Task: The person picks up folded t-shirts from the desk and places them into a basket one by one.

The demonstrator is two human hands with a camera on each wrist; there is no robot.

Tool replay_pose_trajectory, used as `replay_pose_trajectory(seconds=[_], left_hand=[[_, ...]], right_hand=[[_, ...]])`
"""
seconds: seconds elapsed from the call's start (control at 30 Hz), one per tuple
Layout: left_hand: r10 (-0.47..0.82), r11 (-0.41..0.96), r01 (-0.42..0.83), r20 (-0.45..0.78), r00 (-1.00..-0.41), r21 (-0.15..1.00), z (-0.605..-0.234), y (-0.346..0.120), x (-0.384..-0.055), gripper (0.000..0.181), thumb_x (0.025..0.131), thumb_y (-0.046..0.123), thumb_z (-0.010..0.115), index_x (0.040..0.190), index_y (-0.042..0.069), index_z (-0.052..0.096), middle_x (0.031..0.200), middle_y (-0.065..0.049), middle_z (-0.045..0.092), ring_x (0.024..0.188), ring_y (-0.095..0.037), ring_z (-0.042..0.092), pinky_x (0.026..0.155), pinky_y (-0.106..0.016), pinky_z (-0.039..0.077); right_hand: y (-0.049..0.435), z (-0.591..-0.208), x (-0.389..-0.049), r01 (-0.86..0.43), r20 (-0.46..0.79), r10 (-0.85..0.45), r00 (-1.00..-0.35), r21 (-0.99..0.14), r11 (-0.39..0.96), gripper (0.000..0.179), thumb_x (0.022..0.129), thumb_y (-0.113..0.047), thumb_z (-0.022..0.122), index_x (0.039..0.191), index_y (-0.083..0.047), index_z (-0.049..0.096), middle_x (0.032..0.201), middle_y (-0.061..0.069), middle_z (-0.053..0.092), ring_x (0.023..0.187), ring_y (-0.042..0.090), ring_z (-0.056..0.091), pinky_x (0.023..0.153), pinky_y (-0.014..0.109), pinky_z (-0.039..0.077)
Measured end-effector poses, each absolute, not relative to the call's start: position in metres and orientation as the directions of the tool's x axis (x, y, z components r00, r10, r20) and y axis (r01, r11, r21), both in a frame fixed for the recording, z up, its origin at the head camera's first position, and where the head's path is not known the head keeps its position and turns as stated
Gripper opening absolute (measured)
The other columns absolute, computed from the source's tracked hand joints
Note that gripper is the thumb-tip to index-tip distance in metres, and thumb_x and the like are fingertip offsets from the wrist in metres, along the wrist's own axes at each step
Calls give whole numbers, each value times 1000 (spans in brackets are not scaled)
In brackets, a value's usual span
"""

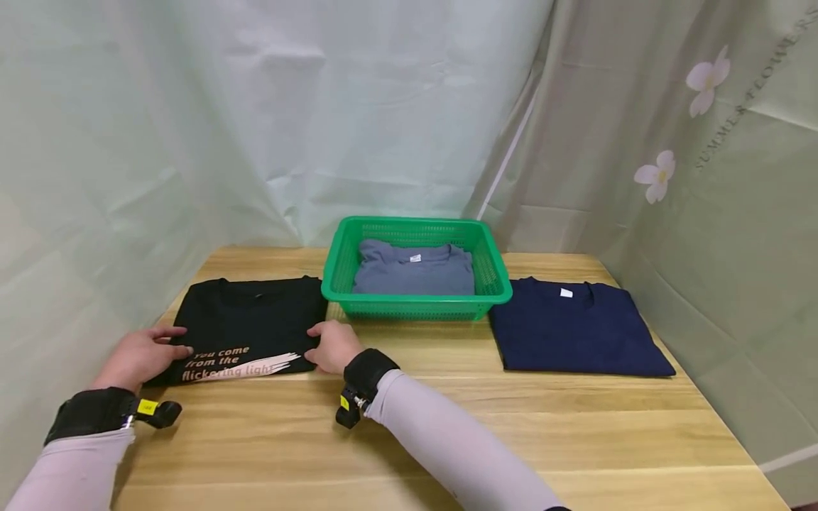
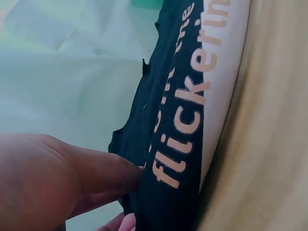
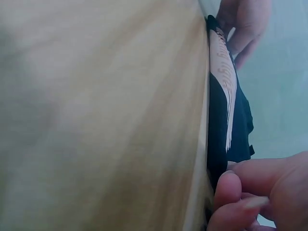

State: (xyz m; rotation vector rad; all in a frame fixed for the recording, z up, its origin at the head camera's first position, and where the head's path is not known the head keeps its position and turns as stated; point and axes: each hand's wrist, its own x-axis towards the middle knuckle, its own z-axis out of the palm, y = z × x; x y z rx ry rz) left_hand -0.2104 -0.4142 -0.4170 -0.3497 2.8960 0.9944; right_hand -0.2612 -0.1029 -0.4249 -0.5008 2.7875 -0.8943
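Note:
A folded black T-shirt point(image 1: 255, 316) with pale printed lettering and a white brush stroke lies on the left of the table. My left hand point(image 1: 139, 357) grips its left edge, thumb on top near the lettering. At the opposite edge, my right hand point(image 1: 335, 345) pinches the shirt's side near the end of the brush stroke. In the left wrist view, thumb and fingers meet at the black cloth point(image 2: 137, 139), partly hiding the edge. The right wrist view has curled fingers point(image 3: 228, 187) at the near corner of the shirt.
A green plastic basket point(image 1: 415, 299) stands at the back middle, right beside the black shirt, with a folded grey-blue T-shirt point(image 1: 415, 273) inside. A folded navy T-shirt point(image 1: 575, 330) lies on the right of the wooden table point(image 1: 422, 419). Pale curtains point(image 1: 383, 113) enclose the back and sides.

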Motion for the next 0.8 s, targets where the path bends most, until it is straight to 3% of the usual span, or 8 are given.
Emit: replay_pose_trajectory(seconds=[0.17, 0.6, 0.8], left_hand=[[-179, 802, -204, -100, -979, 561, -417, -410, -202, 54, 94, 14, 64, 134, -16, 43, 122, -47, 37, 104, -55, 41, 84, -65, 40], [-168, 818, -206, -119, -979, 537, -420, -402, -179, 57, 94, 21, 65, 134, -14, 44, 122, -45, 40, 106, -56, 41, 84, -65, 39], [-152, 822, -186, -107, -983, 538, -421, -397, -168, 57, 95, 22, 66, 134, -14, 46, 123, -45, 42, 106, -54, 43, 81, -63, 42]], right_hand=[[-97, -426, -253, -288, -54, -389, -920, -581, 761, 40, 88, -22, 79, 127, -22, 67, 52, -14, 59, 44, -4, 52, 51, 12, 42], [-81, -429, -224, -435, 19, -486, -874, -476, 764, 39, 88, -26, 78, 125, -16, 68, 61, -15, 58, 58, -4, 51, 59, 12, 42], [-73, -429, -209, -458, 21, -507, -862, -463, 759, 40, 88, -26, 78, 124, -14, 67, 66, -15, 58, 63, -2, 50, 57, 12, 41]])
